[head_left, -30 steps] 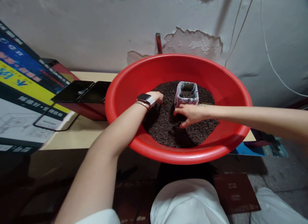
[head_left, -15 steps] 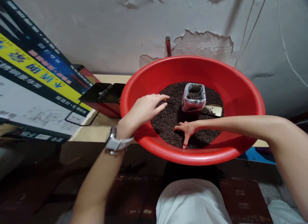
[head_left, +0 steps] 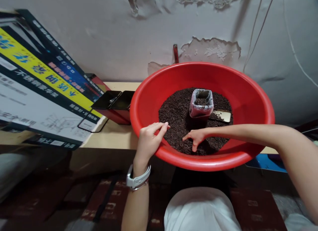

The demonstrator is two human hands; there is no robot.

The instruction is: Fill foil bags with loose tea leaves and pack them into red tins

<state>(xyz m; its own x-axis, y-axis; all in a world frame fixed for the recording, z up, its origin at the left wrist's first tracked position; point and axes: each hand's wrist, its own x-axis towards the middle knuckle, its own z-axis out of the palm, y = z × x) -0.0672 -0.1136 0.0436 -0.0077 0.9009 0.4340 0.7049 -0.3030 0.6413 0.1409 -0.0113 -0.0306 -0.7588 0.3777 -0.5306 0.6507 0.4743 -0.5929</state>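
A red basin [head_left: 248, 92] sits on a pale tabletop [head_left: 111, 138] against a peeling wall. Dark loose tea [head_left: 176, 115] covers the basin's bottom. A small plastic-lined pouch [head_left: 201, 103] stands upright in the tea toward the basin's far side, with a flat gold packet [head_left: 223, 115] just right of it. The left hand [head_left: 149, 141] rests over the basin's near rim, fingers loosely spread. The right hand [head_left: 196, 136] touches the tea at the near side, fingers down. Left of the basin lie black trays [head_left: 114, 99] and a printed box [head_left: 37, 92].

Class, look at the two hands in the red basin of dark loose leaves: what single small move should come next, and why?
Probably the right hand, fingers spread on the dark loose leaves, should pinch some. The small plastic-lined pouch stands upright and open behind it, while the left hand rests at the round red plastic basin rim.
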